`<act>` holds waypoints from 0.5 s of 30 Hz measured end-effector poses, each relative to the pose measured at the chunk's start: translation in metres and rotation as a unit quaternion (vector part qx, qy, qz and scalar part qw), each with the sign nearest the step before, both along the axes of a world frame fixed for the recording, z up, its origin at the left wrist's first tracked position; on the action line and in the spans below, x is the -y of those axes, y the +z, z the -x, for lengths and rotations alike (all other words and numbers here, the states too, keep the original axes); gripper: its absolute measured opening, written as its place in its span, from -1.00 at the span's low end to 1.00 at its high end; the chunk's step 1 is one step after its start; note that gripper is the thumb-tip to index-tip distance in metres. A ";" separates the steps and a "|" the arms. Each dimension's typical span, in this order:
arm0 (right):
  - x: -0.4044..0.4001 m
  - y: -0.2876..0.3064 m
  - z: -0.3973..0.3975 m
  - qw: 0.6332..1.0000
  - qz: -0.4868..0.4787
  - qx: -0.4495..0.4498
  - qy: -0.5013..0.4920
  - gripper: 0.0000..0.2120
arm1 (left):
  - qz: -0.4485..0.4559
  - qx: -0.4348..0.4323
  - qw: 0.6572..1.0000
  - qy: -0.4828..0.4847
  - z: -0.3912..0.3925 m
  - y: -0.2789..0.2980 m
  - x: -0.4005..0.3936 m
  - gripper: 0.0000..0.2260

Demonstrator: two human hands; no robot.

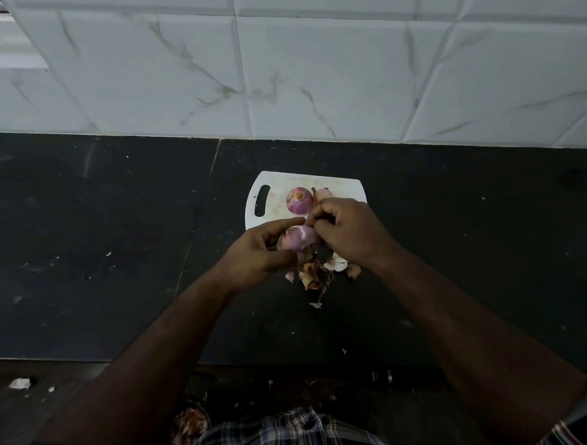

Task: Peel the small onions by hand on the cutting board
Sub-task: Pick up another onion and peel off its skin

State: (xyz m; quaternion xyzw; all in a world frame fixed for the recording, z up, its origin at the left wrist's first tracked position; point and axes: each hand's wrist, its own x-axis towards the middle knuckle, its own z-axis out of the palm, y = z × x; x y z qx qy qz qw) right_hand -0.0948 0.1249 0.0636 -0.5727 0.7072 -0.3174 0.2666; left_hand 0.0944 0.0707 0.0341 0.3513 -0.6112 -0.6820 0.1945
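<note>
Surface (85, 213): dark stone, flecked with scraps, bordered by a pale tiled wall (280, 73).
Cutting board (268, 213): white, with a handle slot at its left; its near edge is hidden by the hands.
Left hand (256, 253): the grip is curled round an onion (297, 240), raised just over the board's near edge.
Peeled onion (299, 200): laid on the board, root end up.
Right hand (349, 230): the grip is pinched on a flap of skin at the held onion's top.
Third onion (323, 194): partly hidden behind the right hand.
Peels (320, 271): heaped below the hands.
Risk: flesh may be torn away if the skin is pulled too hard; the smooth bulb may be squeezed out and sent rolling.
</note>
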 end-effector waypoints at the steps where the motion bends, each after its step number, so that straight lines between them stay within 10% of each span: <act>1: 0.001 0.002 0.004 0.999 -0.024 0.047 0.006 -0.86 | -0.004 -0.001 1.000 0.005 0.000 0.001 0.001 -0.42; 7: 0.001 -0.001 0.009 0.960 -0.128 0.247 0.040 -0.73 | 0.018 0.050 0.999 0.007 0.001 0.002 0.003 -0.48; 15: 0.000 -0.008 0.004 0.985 -0.084 0.151 0.007 -0.62 | 0.128 0.089 0.987 0.047 0.010 -0.002 -0.005 -0.52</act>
